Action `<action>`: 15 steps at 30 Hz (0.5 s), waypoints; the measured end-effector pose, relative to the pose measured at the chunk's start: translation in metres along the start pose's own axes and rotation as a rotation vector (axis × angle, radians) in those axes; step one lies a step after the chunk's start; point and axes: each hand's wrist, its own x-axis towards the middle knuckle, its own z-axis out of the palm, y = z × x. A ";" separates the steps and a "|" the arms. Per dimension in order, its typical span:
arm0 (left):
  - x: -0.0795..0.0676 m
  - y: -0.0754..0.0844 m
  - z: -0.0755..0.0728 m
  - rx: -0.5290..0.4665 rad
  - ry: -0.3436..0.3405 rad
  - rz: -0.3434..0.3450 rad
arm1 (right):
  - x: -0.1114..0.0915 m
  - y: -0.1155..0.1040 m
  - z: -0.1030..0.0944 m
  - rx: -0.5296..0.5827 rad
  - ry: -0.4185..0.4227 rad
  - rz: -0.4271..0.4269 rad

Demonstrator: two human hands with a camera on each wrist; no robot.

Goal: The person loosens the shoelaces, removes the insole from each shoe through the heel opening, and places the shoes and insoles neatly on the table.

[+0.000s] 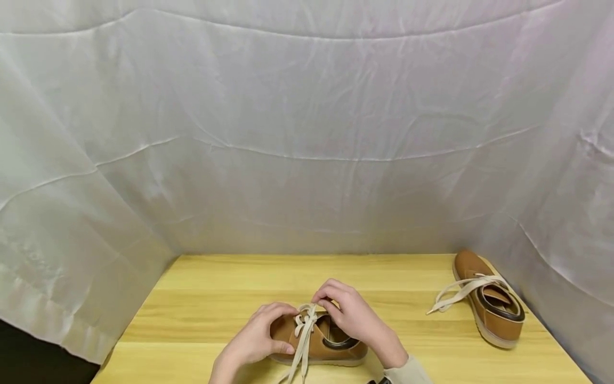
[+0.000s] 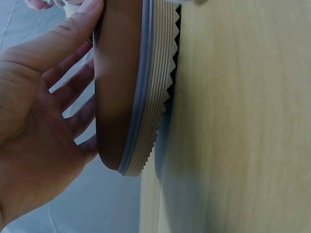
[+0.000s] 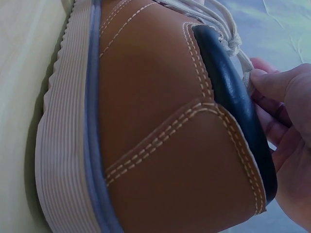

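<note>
A brown leather shoe (image 1: 331, 353) with a pale ridged sole and dark collar lies near the table's front edge, toe to the left. My left hand (image 1: 256, 335) grips its toe end, thumb on the near side and fingers over the far side. Cream shoelaces (image 1: 303, 345) are knotted over the tongue, and two loose ends hang down the near side. Above the shoe's opening, my right hand (image 1: 352, 314) pinches part of the lace between thumb and fingers. The right wrist view shows the pinched shoelace (image 3: 247, 77) beside the dark collar (image 3: 233, 92).
A second brown shoe (image 1: 501, 326) stands at the table's right side, toe toward the back, its laces (image 1: 455, 296) trailing left. Grey-white cloth (image 1: 307, 202) hangs behind and along both sides of the wooden table (image 1: 230, 277).
</note>
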 end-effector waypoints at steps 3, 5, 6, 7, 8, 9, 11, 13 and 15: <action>-0.001 0.000 0.001 0.006 0.002 0.001 | -0.001 -0.001 0.000 0.001 0.004 0.005; -0.002 0.000 0.001 0.009 0.004 0.002 | -0.001 -0.001 0.000 0.001 0.007 0.008; -0.002 0.000 0.001 0.011 0.004 0.003 | -0.001 -0.001 0.000 -0.002 0.011 0.007; -0.001 0.000 0.001 0.010 0.004 0.004 | -0.001 0.000 0.000 -0.005 0.015 0.003; -0.001 0.000 0.001 0.009 0.003 0.004 | -0.001 0.000 0.000 -0.008 0.021 0.000; -0.001 0.000 0.001 0.008 0.002 0.003 | -0.001 0.000 -0.001 -0.009 0.026 -0.006; -0.001 0.000 0.002 0.003 0.001 0.001 | -0.001 0.000 -0.001 -0.015 0.038 -0.018; -0.001 -0.001 0.002 0.002 0.002 -0.002 | -0.001 0.001 -0.002 -0.017 0.049 -0.031; 0.000 -0.001 0.001 0.004 0.003 -0.005 | -0.001 0.001 -0.002 -0.017 0.057 -0.037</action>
